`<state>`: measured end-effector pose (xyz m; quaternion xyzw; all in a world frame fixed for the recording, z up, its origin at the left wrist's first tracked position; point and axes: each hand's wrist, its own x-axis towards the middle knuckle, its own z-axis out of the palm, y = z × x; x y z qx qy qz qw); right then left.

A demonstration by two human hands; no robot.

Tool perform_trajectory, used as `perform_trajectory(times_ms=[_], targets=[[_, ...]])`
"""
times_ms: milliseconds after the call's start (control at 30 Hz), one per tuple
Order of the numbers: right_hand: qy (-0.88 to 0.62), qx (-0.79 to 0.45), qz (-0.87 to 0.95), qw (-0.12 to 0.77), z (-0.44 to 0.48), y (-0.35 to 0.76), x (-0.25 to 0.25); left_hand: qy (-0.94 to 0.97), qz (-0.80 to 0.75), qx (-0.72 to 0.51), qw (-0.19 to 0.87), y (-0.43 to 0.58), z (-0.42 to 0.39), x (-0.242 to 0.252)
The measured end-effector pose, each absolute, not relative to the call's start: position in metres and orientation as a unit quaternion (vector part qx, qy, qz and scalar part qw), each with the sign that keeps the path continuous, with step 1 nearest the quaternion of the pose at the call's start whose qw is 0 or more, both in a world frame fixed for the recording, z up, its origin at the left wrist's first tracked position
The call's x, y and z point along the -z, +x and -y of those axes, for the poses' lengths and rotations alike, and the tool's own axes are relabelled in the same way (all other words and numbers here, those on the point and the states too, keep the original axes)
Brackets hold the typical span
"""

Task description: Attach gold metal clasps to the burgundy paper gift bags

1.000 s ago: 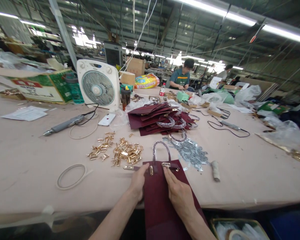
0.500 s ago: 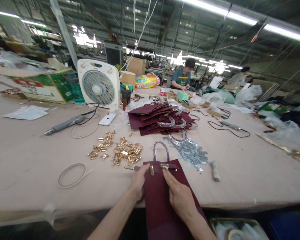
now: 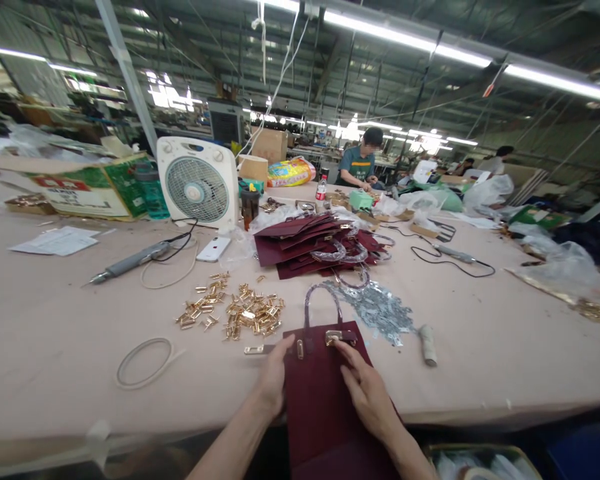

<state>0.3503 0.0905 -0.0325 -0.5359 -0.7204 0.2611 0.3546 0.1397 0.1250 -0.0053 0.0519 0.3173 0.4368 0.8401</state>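
Note:
A dark red bag panel [image 3: 320, 407] with a wrapped loop handle [image 3: 323, 293] lies over the table's front edge. My left hand [image 3: 275, 377] grips its left edge, thumb on top, beside a small gold fitting [image 3: 300, 348]. A strap with a gold end plate [image 3: 254, 350] sticks out to the left beyond that hand. My right hand [image 3: 365, 387] rests on the panel with its fingers a little apart, the fingertips at a gold clasp [image 3: 333, 337] on the right strap.
Gold fittings [image 3: 254, 312] and grey metal plates [image 3: 380, 310] lie behind the bag. Further back are stacked dark red bags [image 3: 305, 243], a fan [image 3: 199, 183], a phone [image 3: 213, 249] and two corded tools [image 3: 135, 261]. A person [image 3: 359, 163] works across the table.
The view has shifted slightly. My right hand's fingers have spread and eased back from the clasp, showing more of it. My left hand keeps its hold on the panel's edge.

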Motion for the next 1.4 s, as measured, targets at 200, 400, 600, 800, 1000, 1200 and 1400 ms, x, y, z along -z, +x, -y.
perform_trajectory(times_ms=[200,400,600,800,1000,1200,1400], targets=[[-0.575,-0.239,0.664,0.414,-0.091,0.337,0.037,0.079,-0.286,-0.391,0.871,0.134,-0.124,0.007],[-0.58,-0.301,0.579,0.488,-0.108,0.329,0.033,0.073,-0.266,-0.39,0.879,0.134,-0.129,0.008],[-0.561,-0.314,0.618,0.453,-0.129,0.325,0.021,0.082,-0.297,-0.412,0.858,0.135,-0.127,0.005],[-0.515,-0.233,0.729,0.386,-0.132,0.33,0.0,0.078,-0.289,-0.407,0.863,0.132,-0.127,0.004],[-0.49,-0.216,0.789,0.303,-0.136,0.342,-0.023,0.077,-0.258,-0.389,0.881,0.13,-0.129,0.009],[-0.506,-0.26,0.777,0.269,-0.152,0.346,-0.024,0.08,-0.284,-0.405,0.865,0.133,-0.131,0.012],[-0.514,-0.254,0.779,0.254,-0.164,0.353,-0.018,0.092,-0.252,-0.404,0.874,0.135,-0.131,0.008]])
